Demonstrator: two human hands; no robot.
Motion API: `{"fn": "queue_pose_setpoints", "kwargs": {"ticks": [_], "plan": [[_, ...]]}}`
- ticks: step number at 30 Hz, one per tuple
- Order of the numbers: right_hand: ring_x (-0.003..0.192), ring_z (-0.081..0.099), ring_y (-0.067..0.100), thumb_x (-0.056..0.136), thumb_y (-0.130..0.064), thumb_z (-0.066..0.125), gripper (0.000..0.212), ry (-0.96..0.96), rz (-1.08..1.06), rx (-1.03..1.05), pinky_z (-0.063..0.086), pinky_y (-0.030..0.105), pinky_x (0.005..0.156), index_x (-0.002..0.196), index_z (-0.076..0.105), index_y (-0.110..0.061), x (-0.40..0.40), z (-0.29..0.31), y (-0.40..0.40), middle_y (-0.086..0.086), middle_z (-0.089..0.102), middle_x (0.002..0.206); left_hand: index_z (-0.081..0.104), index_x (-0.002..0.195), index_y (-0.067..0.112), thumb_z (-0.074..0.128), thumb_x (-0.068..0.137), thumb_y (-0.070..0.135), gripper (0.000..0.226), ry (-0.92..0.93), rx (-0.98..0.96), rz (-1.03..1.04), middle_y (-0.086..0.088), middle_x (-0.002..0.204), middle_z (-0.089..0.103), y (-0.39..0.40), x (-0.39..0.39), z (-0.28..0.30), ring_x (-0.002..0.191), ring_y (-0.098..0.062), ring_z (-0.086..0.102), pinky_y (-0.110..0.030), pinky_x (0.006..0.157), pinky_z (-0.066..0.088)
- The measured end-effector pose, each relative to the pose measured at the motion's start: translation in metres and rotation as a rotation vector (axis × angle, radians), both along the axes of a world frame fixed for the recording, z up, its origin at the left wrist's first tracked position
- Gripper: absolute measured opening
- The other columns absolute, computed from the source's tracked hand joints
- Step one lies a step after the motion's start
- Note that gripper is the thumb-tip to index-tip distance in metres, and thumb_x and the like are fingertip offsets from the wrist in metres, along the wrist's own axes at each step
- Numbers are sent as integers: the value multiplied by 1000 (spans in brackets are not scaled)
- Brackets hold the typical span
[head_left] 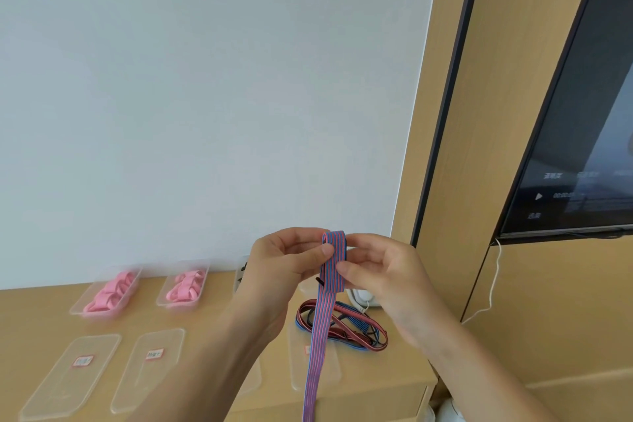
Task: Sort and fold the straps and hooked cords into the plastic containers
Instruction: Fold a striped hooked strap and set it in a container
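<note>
Both hands up above the desk (191,315), left hand (284,260) and right hand (380,271) pinching the striped strap (333,262) at its doubled-over top, tail hanging free to fold straight, loose cords (346,324) waiting below, pink straps (111,291) already in their containers (85,308).

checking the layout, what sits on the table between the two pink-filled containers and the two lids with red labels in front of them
Nothing: in the head view, bare wooden table separates the containers from the lids.
</note>
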State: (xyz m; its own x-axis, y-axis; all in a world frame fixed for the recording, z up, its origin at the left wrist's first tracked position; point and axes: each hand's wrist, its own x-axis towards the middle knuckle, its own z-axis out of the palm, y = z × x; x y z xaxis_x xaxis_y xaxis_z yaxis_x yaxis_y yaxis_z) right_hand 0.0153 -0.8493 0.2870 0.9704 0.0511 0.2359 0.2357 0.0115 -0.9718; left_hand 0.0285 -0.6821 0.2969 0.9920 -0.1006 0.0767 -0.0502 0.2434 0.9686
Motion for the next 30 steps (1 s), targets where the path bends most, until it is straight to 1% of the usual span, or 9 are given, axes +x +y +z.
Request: {"fn": "queue_pose_setpoints", "kwargs": {"ticks": [3, 6, 9, 13, 18, 22, 26, 28, 30], "plan": [[93, 75, 30, 87, 5, 71, 26, -2, 39, -56, 59, 41, 89, 108, 75, -9, 3, 2, -3, 12, 78, 95, 75, 105, -3, 72, 85, -2, 20, -7, -19, -6, -21, 101, 78, 0, 0, -3, 99, -41, 74, -46, 95, 59], [95, 75, 30, 87, 6, 70, 25, -3, 85, -67, 59, 34, 87, 108, 76, -8, 5, 5, -5, 11, 78, 96, 76, 106, -2, 76, 79, 5, 28, -8, -39, -34, -22, 104, 77, 2, 2, -5, 99, -44, 73, -46, 90, 59], [93, 75, 32, 87, 6, 70, 24, -16, 76, -69, 60, 36, 87, 106, 76, -7, 6, 6, -5, 13, 78, 95, 77, 108, 3, 76, 80, 14, 30, 0, -19, -76, -20, 108, 77, 4, 3, -8, 98, -37, 74, -42, 84, 59], [93, 73, 37, 85, 7, 71, 22, -24, 21, 15, 61, 37, 86, 104, 76, -2, 10, 10, -7, 19, 77, 96, 74, 112, 3, 68, 91, 36, 40, 72, 29, -152, -22, 109, 76, 2, 1, -10, 100, -36, 74, -46, 95, 58], [98, 72, 34, 82, 5, 75, 24, -86, -35, -26, 58, 41, 90, 101, 77, -9, 14, 12, -11, 11, 78, 98, 74, 111, 0, 50, 100, 51, 57, 117, 157, -201, -25, 105, 76, -4, -2, -8, 94, -33, 75, -48, 97, 57], [94, 74, 23, 80, 6, 77, 26, -150, -69, -60, 58, 34, 86, 97, 78, -14, 12, 13, -11, 4, 79, 94, 79, 99, 6, 54, 97, 52, 52, 134, 150, -193, -25, 102, 77, -7, -2, -5, 86, -29, 74, -46, 94, 57], [91, 74, 15, 81, 10, 73, 32, -210, -65, -104, 54, 22, 80, 92, 79, -20, 8, 12, -10, -3, 79, 91, 83, 90, 16, 55, 97, 54, 47, 158, 161, -195, -22, 102, 77, -8, 0, -3, 90, -28, 75, -45, 93, 58], [93, 74, 16, 82, 10, 73, 33, -225, -66, -111, 54, 22, 81, 93, 79, -21, 7, 12, -11, -3, 79, 92, 83, 88, 19, 55, 97, 53, 44, 155, 157, -202, -19, 101, 78, -8, 0, -2, 88, -26, 75, -42, 90, 60], [94, 74, 17, 82, 9, 74, 31, -221, -73, -102, 56, 24, 81, 96, 80, -18, 9, 13, -12, -1, 79, 94, 82, 88, 18, 57, 96, 52, 43, 152, 142, -199, -19, 99, 78, -9, 0, -1, 86, -26, 74, -45, 90, 60]]}}
